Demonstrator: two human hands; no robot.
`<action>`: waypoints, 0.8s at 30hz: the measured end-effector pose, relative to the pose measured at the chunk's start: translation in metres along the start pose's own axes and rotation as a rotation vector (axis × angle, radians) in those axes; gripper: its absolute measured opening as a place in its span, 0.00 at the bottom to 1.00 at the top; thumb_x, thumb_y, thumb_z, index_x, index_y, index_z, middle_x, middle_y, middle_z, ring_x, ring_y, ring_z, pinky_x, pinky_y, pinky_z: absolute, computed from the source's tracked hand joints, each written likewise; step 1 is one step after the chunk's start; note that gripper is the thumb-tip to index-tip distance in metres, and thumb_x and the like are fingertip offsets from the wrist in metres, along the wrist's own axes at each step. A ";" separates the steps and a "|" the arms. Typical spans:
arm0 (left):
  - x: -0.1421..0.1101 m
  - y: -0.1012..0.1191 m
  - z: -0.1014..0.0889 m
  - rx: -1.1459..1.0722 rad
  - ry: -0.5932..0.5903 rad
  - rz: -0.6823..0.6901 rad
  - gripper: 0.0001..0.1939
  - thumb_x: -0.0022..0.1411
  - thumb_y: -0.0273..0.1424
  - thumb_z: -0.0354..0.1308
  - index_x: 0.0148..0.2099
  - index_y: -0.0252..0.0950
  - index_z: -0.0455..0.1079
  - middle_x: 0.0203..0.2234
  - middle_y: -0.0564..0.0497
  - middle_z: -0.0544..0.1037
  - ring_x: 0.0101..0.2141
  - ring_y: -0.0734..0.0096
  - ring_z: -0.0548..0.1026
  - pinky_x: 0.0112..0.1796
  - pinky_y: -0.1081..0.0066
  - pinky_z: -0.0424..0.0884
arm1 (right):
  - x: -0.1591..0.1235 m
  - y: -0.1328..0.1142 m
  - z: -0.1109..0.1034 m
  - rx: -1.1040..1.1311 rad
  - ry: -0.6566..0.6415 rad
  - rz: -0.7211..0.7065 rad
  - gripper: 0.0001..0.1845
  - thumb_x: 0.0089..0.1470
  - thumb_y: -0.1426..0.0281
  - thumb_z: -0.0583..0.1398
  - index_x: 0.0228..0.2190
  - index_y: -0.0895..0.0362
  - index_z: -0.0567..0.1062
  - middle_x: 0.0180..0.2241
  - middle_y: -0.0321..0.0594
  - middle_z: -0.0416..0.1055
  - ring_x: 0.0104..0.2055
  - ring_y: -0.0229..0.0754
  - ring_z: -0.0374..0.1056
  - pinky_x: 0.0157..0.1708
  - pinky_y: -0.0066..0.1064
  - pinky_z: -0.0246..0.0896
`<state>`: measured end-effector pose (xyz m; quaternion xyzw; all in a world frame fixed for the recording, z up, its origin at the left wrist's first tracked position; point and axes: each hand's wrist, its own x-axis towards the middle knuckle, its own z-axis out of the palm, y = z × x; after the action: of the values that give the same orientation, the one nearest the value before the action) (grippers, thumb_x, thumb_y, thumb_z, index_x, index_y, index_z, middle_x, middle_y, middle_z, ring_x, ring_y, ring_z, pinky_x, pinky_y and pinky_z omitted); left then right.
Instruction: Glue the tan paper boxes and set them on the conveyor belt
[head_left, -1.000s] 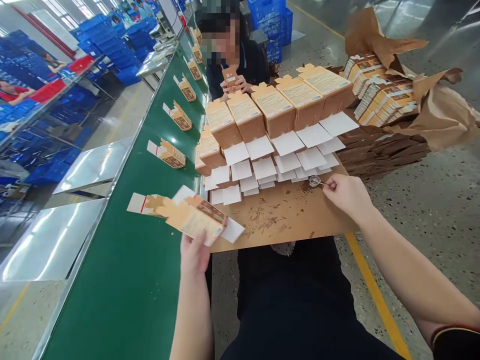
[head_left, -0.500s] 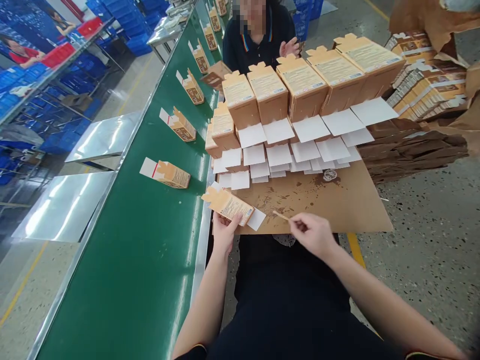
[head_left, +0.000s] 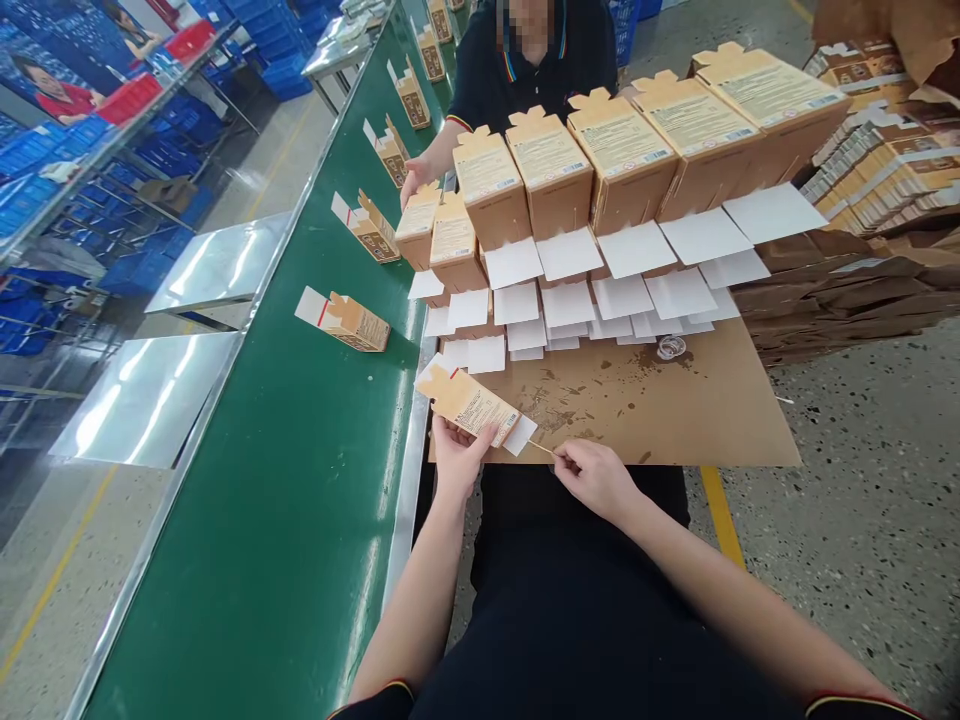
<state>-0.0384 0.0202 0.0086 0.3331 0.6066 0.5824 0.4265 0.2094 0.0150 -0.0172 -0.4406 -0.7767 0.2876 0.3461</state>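
My left hand (head_left: 459, 455) is closed round a printed tan carton (head_left: 472, 403), tilted above the near left corner of the cardboard sheet. Its white end flap (head_left: 520, 436) sticks out toward my right hand. Between the fingers of my right hand (head_left: 596, 478) is a thin stick (head_left: 541, 446), whose tip meets the flap's edge; whether it touches the flap I cannot tell. Beyond my hands, open cartons (head_left: 555, 180) lie stacked in rows with white flaps hanging toward me. A small clear dish (head_left: 670, 347) rests on the brown-stained cardboard sheet (head_left: 697, 420).
On my left runs a green conveyor belt (head_left: 292, 480) carrying a line of cartons (head_left: 358, 322). Across the stack sits a co-worker (head_left: 536, 60) with one hand by the end cartons. Bundled flat cartons (head_left: 885, 165) in brown paper stand at the far right.
My right hand has brought the stick from the clear dish over to the carton's flap. The carton in my left hand has moved off the belt's side. The co-worker's hand has reached to the stack.
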 end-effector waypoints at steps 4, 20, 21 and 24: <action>-0.011 0.000 0.008 0.060 0.016 0.080 0.47 0.47 0.44 0.86 0.61 0.44 0.64 0.58 0.41 0.79 0.59 0.51 0.82 0.61 0.53 0.79 | 0.005 0.004 -0.015 0.034 0.123 0.072 0.11 0.67 0.74 0.61 0.31 0.52 0.76 0.27 0.36 0.77 0.28 0.40 0.74 0.32 0.29 0.70; -0.036 -0.027 0.019 0.518 0.183 0.207 0.41 0.45 0.46 0.83 0.51 0.45 0.60 0.45 0.48 0.73 0.47 0.51 0.81 0.49 0.53 0.79 | -0.005 0.001 -0.048 0.103 0.232 0.232 0.12 0.67 0.65 0.62 0.30 0.50 0.80 0.26 0.37 0.79 0.26 0.41 0.76 0.29 0.32 0.76; -0.036 -0.029 0.019 0.538 0.187 0.207 0.41 0.45 0.46 0.83 0.51 0.45 0.60 0.44 0.48 0.74 0.46 0.50 0.81 0.48 0.53 0.79 | -0.004 0.000 -0.049 0.102 0.237 0.230 0.12 0.67 0.65 0.63 0.30 0.50 0.80 0.26 0.36 0.79 0.26 0.41 0.75 0.29 0.31 0.76; -0.034 -0.031 0.018 0.569 0.167 0.223 0.39 0.46 0.45 0.82 0.51 0.45 0.62 0.43 0.47 0.75 0.45 0.49 0.82 0.46 0.53 0.80 | -0.003 -0.003 -0.053 0.091 0.233 0.222 0.12 0.67 0.64 0.62 0.30 0.50 0.80 0.25 0.36 0.78 0.25 0.41 0.74 0.28 0.31 0.75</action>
<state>-0.0054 -0.0060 -0.0172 0.4544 0.7379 0.4579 0.1984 0.2508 0.0191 0.0153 -0.5379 -0.6642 0.3057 0.4196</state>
